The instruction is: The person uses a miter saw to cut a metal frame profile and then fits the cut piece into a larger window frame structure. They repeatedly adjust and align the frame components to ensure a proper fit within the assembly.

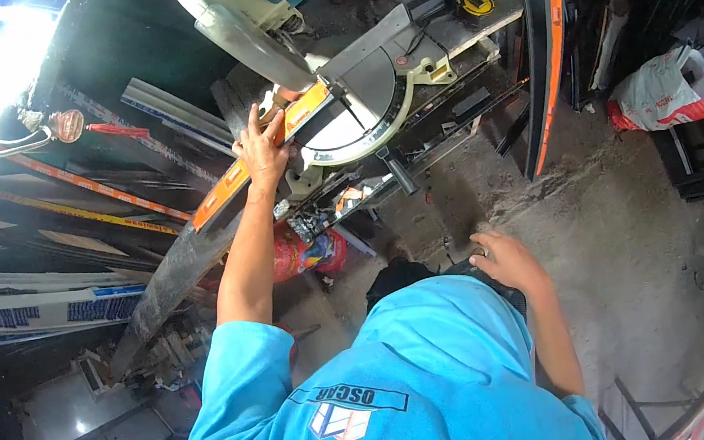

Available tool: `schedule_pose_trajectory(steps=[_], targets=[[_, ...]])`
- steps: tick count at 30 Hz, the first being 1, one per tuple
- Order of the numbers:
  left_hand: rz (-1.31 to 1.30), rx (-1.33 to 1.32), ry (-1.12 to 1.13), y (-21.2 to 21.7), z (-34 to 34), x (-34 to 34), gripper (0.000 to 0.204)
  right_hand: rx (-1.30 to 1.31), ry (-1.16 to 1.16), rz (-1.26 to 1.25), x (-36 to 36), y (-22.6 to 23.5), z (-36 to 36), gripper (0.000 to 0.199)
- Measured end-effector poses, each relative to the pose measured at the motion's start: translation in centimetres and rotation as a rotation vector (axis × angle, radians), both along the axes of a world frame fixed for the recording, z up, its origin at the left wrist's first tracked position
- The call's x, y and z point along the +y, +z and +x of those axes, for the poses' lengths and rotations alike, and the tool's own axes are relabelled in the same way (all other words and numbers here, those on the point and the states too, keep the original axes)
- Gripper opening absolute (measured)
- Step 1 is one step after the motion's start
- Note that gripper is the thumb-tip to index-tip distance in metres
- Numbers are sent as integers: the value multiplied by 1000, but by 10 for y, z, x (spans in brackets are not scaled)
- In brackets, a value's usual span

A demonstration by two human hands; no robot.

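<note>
My left hand (263, 156) lies over a long profile with an orange film strip (222, 194), its fingers bent across the piece just left of the saw blade area. The profile rests along the bench against the fence of a miter saw (257, 43), with its right end at the saw's round turntable (356, 124). Down by my right hip, my right hand (511, 262) hangs with fingers apart and nothing visible in it. A second dark profile with an orange strip (553, 53) leans at the bench's right side.
A yellow tape measure (478, 3) lies on the bench right of the saw. Stacked profiles (37, 303) fill the left side. A white and red plastic bag (668, 92) sits at the right. A handle (398, 172) juts from the saw's front above the concrete floor (624, 270).
</note>
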State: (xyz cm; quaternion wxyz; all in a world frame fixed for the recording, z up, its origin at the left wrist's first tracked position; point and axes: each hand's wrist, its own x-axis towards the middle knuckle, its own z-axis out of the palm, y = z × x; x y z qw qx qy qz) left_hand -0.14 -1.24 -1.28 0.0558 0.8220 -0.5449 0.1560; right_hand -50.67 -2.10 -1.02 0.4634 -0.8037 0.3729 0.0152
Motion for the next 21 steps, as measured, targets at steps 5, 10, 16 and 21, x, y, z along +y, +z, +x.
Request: schedule_pose_trajectory(steps=[5,10,16,21], targets=[[-18,-8,-8,-2,2,1,74,-16,26,-32,-5,4,8,42],[12,-11,12,-1,2,1,72,-34,35,-100,-8,8,15,42],[18,-11,14,-2,3,0,69,-30,57,-86,-6,5,20,43],[0,-19,5,-1,1,0,74,-21,52,-63,-6,2,17,43]])
